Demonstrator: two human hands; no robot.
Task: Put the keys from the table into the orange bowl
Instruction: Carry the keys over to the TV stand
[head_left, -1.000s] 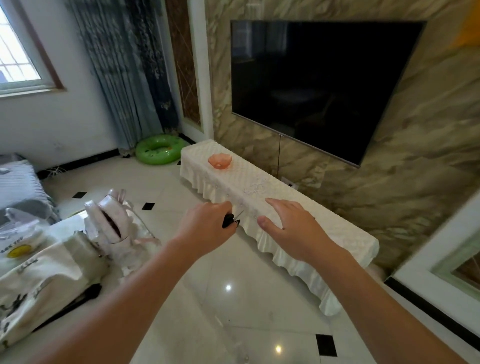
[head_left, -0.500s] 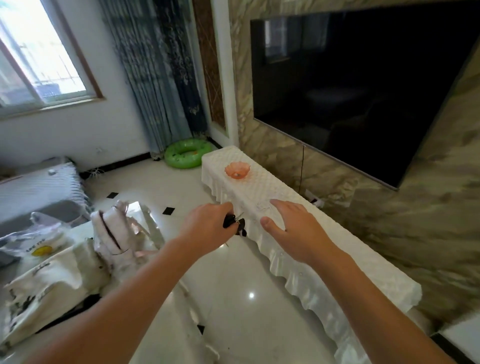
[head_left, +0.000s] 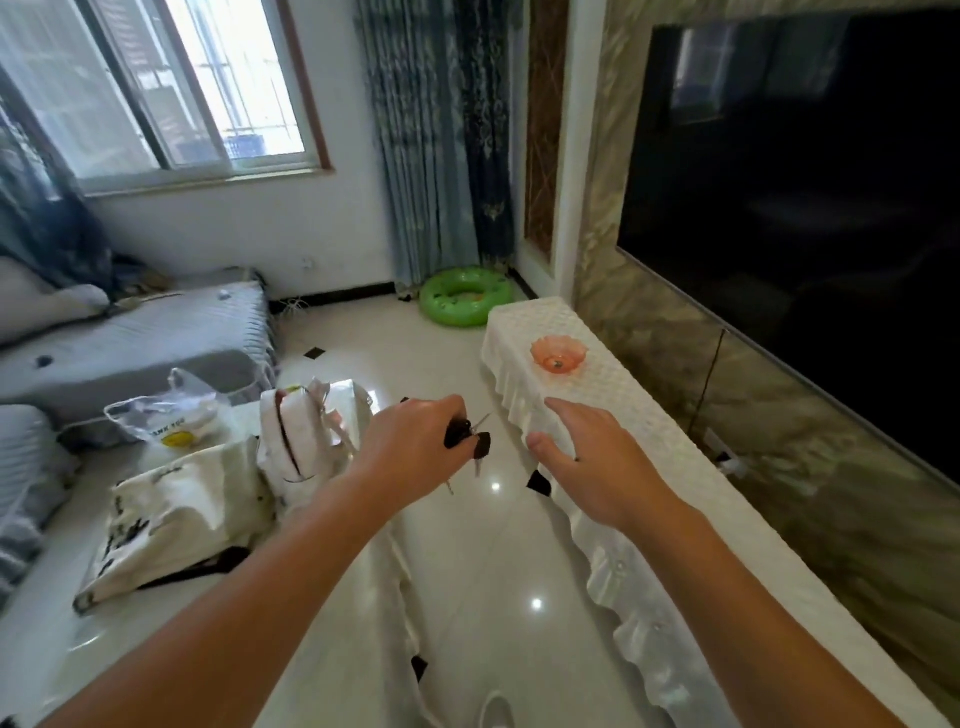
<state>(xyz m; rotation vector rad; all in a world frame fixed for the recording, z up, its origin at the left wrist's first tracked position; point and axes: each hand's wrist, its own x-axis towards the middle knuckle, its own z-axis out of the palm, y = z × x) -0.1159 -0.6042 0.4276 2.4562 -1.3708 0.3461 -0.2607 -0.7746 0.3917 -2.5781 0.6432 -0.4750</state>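
Note:
My left hand (head_left: 415, 447) is closed around a bunch of keys (head_left: 470, 439) with black heads; silver blades dangle below my fingers, over the floor. The orange bowl (head_left: 558, 354) stands on the far end of a long low cabinet covered in white cloth (head_left: 639, 415), well beyond the keys. My right hand (head_left: 597, 462) hovers with fingers spread over the cabinet's near edge, holding nothing. A small dark thing lies in the bowl.
A big dark TV (head_left: 805, 197) hangs on the marble wall above the cabinet. Bags (head_left: 171, 509) and a white backpack (head_left: 301, 436) lie on a table at left. A grey sofa (head_left: 130, 338) and a green swim ring (head_left: 465, 296) sit farther back.
The view has turned left and moved closer to the bowl. My left hand carried the keys off the cabinet edge and now holds them over the floor; my right hand stays spread.

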